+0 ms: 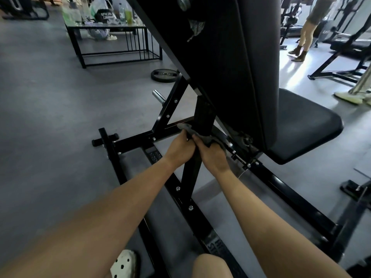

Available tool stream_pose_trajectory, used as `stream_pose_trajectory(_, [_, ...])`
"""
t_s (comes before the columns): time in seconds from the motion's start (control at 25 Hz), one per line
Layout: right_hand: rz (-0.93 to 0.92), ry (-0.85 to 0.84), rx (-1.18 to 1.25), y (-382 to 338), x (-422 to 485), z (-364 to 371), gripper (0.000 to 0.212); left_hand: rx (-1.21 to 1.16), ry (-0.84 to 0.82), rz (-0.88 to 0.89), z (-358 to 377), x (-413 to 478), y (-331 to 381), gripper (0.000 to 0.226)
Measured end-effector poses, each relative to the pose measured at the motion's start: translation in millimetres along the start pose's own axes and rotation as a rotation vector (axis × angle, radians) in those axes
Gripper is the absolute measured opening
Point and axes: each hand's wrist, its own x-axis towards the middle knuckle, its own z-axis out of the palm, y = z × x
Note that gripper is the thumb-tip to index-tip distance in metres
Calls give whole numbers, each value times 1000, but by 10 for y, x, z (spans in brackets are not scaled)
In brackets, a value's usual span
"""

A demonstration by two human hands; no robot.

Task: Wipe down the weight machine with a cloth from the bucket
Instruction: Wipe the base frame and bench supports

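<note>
A black weight bench fills the view, with a tilted backrest pad (236, 57), a seat pad (301, 125) and a steel frame (140, 137) on the floor. A grey cloth (185, 127) is wrapped round the black support strut (202, 117) under the backrest. My left hand (179, 148) grips the cloth on the strut's left side. My right hand (213, 156) grips the cloth's other end on the strut's right side. The two hands touch in front of the strut. No bucket is in view.
A weight plate (165, 75) lies on the grey floor behind the frame. A low black table (112, 37) with bottles and bags stands at the back left. A person's legs (305, 37) and other machines (345, 57) are at the back right. My knee and shoe are at the bottom.
</note>
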Motion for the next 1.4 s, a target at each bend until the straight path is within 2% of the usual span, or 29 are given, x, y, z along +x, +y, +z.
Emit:
stream_pose_trajectory(0.08, [-67,100,63,-115,43,25,70,-186,40,75,-32,5,103,32])
stream_pose_trajectory(0.16, [-133,157,133,-247,65,50,68,-309,72,108,-21,24,201,27])
stream_pose_trajectory(0.28, [-145,170,61,-138,-24,62,48,-91,57,66,64,18,43,26])
stream_pose_trajectory(0.4, [31,42,-70,248,-177,99,30,311,-160,-72,53,46,-384,30])
stream_pose_trajectory(0.48, [66,28,-54,380,-200,139,19,495,-291,-143,6,32,-518,34])
stream_pose_trajectory(0.52, [41,68,-27,369,-188,164,16,494,-286,-148,-8,19,-500,35])
stream_pose_trajectory(0.64, [-79,239,47,166,-120,227,19,323,-134,-107,-11,25,-402,37])
stream_pose_trajectory(0.72, [-93,267,73,137,-103,249,21,276,-127,-110,7,30,-391,41])
stream_pose_trajectory(0.88, [95,97,18,611,-169,263,10,466,-297,-187,55,-82,-477,46])
stream_pose_trajectory(0.96, [132,55,-48,721,-158,260,15,558,-367,-205,33,-86,-527,47])
stream_pose_trajectory(1.08, [45,165,-108,599,-76,298,31,619,-348,-212,-27,-83,-570,43])
stream_pose_trajectory(1.2, [17,235,-48,549,-100,334,32,673,-341,-142,14,-138,-574,45])
stream_pose_trajectory(1.32, [144,123,-208,885,-164,365,22,699,-385,-88,90,-206,-648,34])
stream_pose_trajectory(1.4, [258,29,-334,1046,-179,397,21,703,-421,-95,140,-215,-703,35])
